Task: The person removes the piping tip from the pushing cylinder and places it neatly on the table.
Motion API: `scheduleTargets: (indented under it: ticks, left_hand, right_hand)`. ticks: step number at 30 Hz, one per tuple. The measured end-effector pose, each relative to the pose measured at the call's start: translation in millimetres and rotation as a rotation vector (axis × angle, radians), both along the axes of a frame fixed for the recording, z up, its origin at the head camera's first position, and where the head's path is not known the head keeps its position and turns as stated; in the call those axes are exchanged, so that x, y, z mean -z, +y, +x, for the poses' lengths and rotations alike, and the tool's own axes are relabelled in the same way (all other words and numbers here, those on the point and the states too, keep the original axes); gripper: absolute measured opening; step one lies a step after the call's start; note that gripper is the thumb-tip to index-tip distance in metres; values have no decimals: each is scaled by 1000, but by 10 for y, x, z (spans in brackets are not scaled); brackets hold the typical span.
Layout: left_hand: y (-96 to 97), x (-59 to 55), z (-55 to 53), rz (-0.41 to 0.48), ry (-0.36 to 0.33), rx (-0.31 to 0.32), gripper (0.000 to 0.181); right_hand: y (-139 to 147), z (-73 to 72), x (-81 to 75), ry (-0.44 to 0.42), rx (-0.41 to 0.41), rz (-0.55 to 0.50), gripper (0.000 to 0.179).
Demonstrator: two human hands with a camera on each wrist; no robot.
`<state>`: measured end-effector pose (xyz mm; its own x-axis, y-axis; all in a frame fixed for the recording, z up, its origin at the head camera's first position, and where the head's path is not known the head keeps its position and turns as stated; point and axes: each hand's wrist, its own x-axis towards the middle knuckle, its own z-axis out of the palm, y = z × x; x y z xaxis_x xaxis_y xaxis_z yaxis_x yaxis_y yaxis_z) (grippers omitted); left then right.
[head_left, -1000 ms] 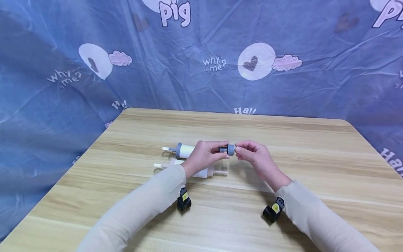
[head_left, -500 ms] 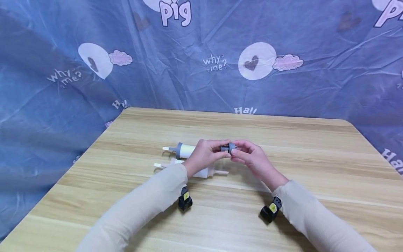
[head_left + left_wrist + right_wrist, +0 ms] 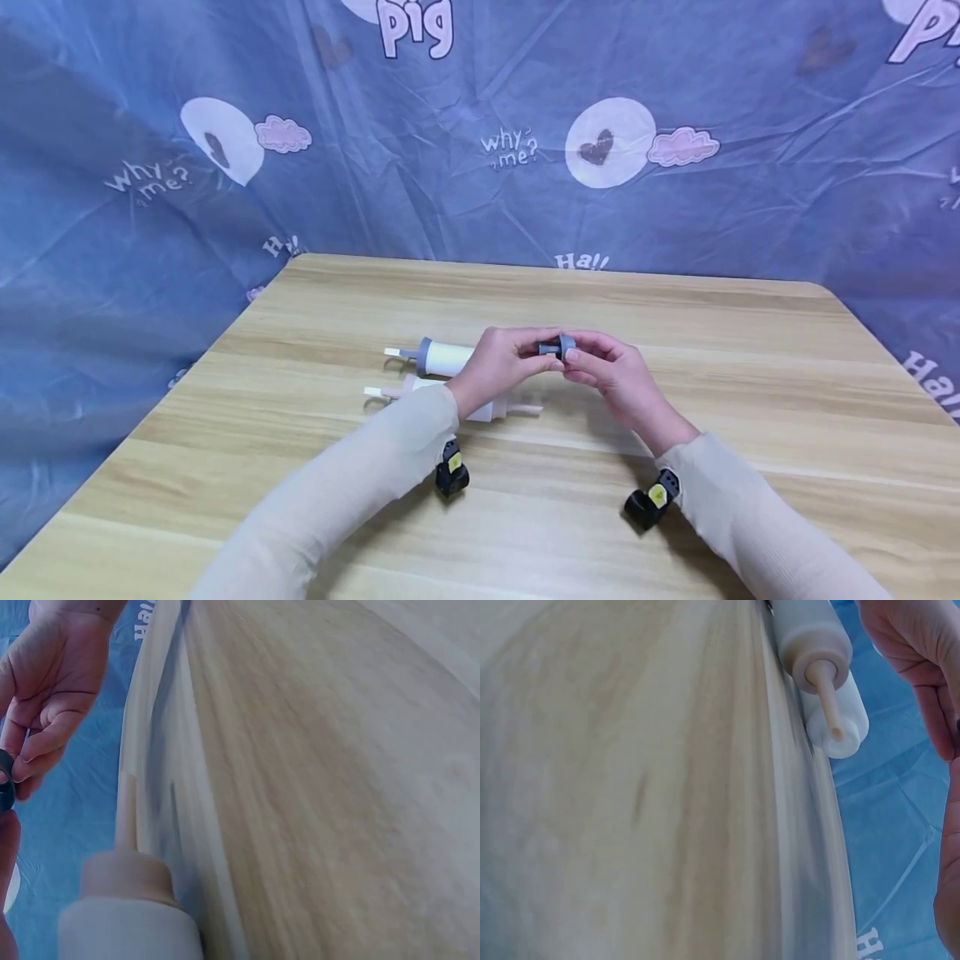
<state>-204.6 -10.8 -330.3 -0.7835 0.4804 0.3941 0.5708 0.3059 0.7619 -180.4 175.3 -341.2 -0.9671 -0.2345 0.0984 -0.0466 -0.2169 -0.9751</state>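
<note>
Blue-grey part (image 3: 566,345) sits between both hands, held off the table (image 3: 750,375) near its middle. Our left hand (image 3: 501,360) pinches the narrower end between thumb and fingers; our right hand (image 3: 618,380) grips the wider round end. Whether it is one piece or two we cannot tell.

We seem to be working the wider end against the narrower one, fitting or loosening it. The next move probably calls for a steady left pinch while the right fingers turn or push along the same line.

Just left of it lies the white cylinder with a blue-grey collar (image 3: 444,359); nearer us, partly behind our left forearm, lies the white cylinder with pale collars (image 3: 482,412).

A second ago our right fingertips were at the tip beyond the wider end; now they wrap its side. Part and hands have shifted slightly rightward, while both cylinders stay put.
</note>
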Motion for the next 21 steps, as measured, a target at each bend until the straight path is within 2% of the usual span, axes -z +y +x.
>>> scheduleTargets:
  ticks: [4, 10, 14, 18, 21]
  left_hand:
    - [63, -29, 7, -2, -15, -2, 40]
    - [219, 8, 10, -2, -65, -69, 33]
    - [352, 19, -8, -49, -98, -109, 32]
    - [469, -10, -18, -80, -128, -121, 32]
    - [563, -17, -18, -66, -182, -112, 32]
  right_hand:
    - [90, 36, -23, 12, 27, -18, 23]
    - [330, 85, -32, 60, 73, -80, 26]
    - [541, 82, -31, 114, 114, -131, 28]
    - [761, 81, -19, 144, 157, -108, 29]
    - [925, 85, -9, 135, 175, -49, 33]
